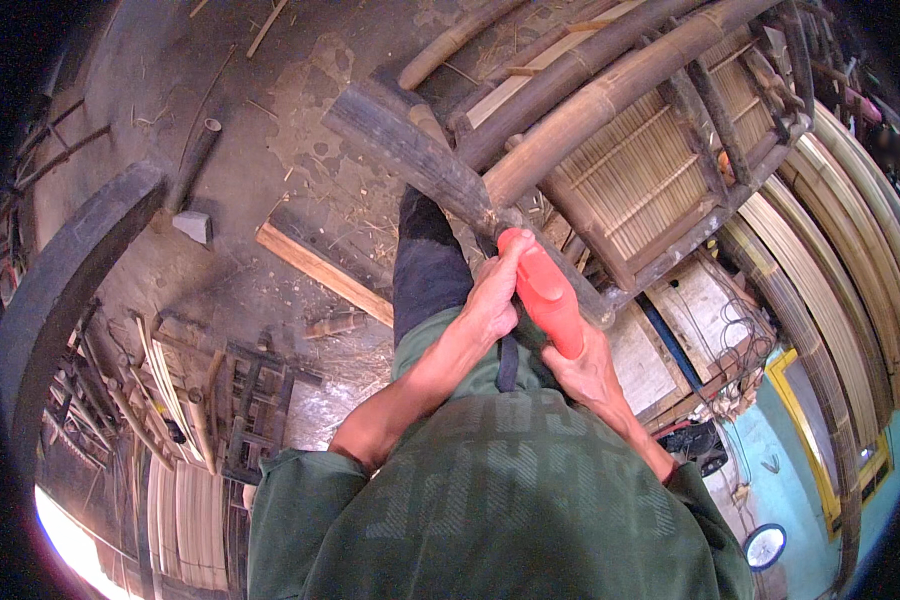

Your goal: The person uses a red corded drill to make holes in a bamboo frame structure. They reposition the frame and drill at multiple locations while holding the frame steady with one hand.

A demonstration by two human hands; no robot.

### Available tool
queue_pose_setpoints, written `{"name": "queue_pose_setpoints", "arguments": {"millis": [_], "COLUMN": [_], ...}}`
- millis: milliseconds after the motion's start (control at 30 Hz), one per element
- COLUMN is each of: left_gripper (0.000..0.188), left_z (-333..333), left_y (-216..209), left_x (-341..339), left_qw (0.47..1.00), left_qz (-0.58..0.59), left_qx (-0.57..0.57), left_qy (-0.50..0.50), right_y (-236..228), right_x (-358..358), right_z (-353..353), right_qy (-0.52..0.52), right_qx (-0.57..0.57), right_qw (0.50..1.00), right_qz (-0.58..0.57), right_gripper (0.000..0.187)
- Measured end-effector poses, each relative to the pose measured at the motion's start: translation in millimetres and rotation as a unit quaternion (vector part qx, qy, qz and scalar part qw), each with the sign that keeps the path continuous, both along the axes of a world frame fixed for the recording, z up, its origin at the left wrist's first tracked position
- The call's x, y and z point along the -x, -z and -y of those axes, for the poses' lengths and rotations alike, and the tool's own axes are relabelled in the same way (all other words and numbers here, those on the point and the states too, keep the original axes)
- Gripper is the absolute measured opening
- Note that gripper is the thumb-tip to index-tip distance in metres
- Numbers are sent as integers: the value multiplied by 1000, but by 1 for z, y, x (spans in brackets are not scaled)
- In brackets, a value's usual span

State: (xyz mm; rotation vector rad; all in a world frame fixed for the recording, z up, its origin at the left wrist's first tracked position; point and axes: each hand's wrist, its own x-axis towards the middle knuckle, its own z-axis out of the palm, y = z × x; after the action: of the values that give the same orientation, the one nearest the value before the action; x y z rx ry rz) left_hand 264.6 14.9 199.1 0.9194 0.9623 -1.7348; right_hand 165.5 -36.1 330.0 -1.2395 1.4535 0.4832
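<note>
A red plastic bottle (pixel 548 288), by its shape, is tilted in front of my body, with an oval dent in its side. My left hand (pixel 495 293) is closed at its upper left side, thumb pressed along the far end. Around the nearer, lower end wraps my right hand (pixel 588 367), whose fingers are partly hidden beneath. Just beyond the bottle's far end, a thick dark bamboo pole (pixel 405 150) meets a lighter brown bamboo pole (pixel 610 108). What the far end touches cannot be made out.
A bamboo bench frame with a slatted panel (pixel 625 190) stands at the right. Beyond it lean long bundled bamboo strips (pixel 810 300). On the floor lie a wooden plank (pixel 325 272) and a grey block (pixel 193 227). A large curved dark beam (pixel 45 270) rises at the left.
</note>
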Motion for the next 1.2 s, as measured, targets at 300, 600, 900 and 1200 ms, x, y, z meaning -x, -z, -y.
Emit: {"name": "queue_pose_setpoints", "arguments": {"millis": [300, 600, 900, 1200], "left_gripper": [43, 39, 39, 38], "left_z": [-6, -6, -5, 4], "left_y": [7, 4, 5, 7], "left_x": [8, 14, 5, 0], "left_qw": [1000, 1000, 998, 997], "left_qz": [9, 22, 36, 48], "left_qx": [25, 5, 30, 28], "left_qy": [-1, 16, 36, 61], "right_y": [1, 3, 16, 15], "right_x": [6, 15, 21, 17], "right_z": [-2, -5, -20, -15], "right_qy": [-8, 0, 38, 64], "right_qx": [5, -2, 35, -17], "right_qw": [1000, 1000, 998, 998], "right_qz": [1, -15, 24, -1], "right_gripper": [47, 41, 40, 43]}}
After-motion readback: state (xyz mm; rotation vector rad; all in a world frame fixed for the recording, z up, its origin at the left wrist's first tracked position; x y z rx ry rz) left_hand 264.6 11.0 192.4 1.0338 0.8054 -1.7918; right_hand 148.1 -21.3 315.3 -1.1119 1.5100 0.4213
